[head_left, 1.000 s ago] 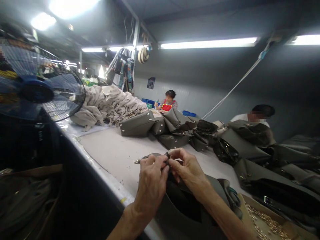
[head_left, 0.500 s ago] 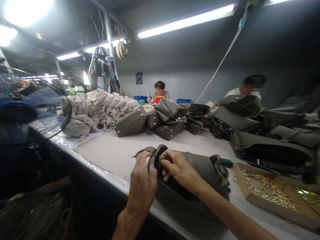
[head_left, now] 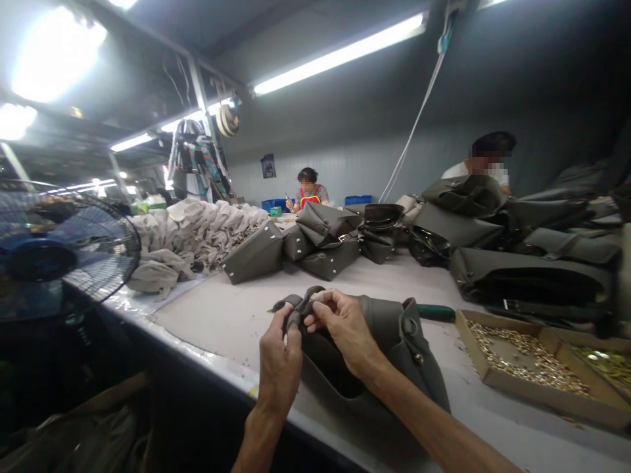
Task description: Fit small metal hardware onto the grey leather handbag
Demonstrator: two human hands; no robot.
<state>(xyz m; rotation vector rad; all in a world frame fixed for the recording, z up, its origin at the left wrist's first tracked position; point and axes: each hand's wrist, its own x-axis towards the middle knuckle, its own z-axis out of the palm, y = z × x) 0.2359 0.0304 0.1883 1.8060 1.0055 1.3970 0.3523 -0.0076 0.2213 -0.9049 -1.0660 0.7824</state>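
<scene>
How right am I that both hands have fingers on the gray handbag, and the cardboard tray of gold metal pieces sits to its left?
One fix: the head view shows the cardboard tray to the right of the gray handbag, not left. The left hand and right hand do have fingers on the handbag.

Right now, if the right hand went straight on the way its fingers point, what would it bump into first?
The right hand would first meet the grey bag's folded edge, right at its fingertips; then probably the left hand, though depth is unclear.
</scene>
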